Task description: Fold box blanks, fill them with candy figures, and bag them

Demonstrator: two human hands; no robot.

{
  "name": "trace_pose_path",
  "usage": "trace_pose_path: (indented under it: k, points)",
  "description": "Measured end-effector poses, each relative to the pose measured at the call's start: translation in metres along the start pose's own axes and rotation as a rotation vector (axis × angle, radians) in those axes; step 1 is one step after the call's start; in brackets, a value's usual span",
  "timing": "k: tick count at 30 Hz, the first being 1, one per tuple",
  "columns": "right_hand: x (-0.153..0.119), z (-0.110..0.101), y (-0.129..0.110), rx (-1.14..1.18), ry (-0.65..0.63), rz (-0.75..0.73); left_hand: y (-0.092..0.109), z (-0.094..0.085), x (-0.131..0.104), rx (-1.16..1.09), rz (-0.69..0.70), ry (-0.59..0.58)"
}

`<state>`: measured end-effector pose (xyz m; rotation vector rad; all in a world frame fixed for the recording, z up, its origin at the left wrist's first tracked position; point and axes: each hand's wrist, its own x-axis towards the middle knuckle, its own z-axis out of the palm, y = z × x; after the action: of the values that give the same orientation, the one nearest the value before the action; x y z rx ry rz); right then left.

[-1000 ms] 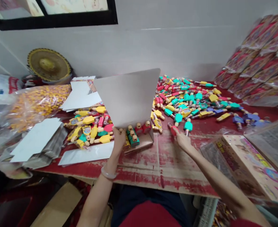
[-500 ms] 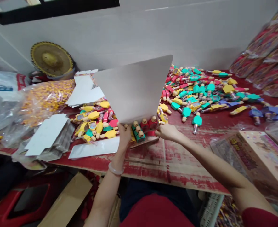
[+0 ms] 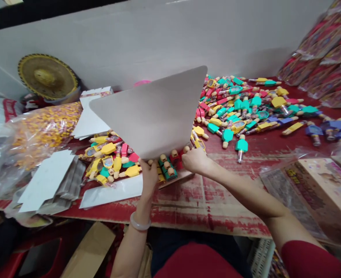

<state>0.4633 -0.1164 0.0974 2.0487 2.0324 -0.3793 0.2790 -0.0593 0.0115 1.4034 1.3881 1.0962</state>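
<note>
An open cardboard box (image 3: 176, 180) stands before me, its big pale lid (image 3: 155, 119) raised and tilted back. Inside are rows of small toys with beige knobbed tops: green toys (image 3: 169, 172), red toys (image 3: 174, 156) and yellow toys (image 3: 160, 175). My left hand (image 3: 149, 175) grips the box's left end, thumb and fingers bent round it. At the right end, my right hand (image 3: 195, 160) is closed over the front corner; red plastic shows by its fingertips, the rest hidden by the hand. Yellow toys (image 3: 199, 143) lie just behind that hand.
Loose coloured toys (image 3: 240, 108) spread across the red table (image 3: 216, 193), with another heap (image 3: 109, 160) on the left. Folded white cartons (image 3: 47, 177) and a bag of yellow pieces (image 3: 47, 131) lie further left. A wrapped printed box (image 3: 318, 193) and stacked packs (image 3: 326, 58) are right.
My right hand has moved left and slightly up, over the box's right front corner, covering the red toy there. The lid's left corner has swung out further left. My left hand stays at the box's left end.
</note>
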Motion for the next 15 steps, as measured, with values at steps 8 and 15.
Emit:
trace_pose_path:
  k: [8,15]
  points:
    - [-0.0018,0.0055,0.0049,0.019,0.032,0.019,0.01,-0.0008,-0.0047,0.011,-0.159,-0.044]
    - [0.0033,0.0067,0.0039,0.015,0.058,-0.01,0.0118,-0.0009,-0.0036,0.06,-0.015,0.025]
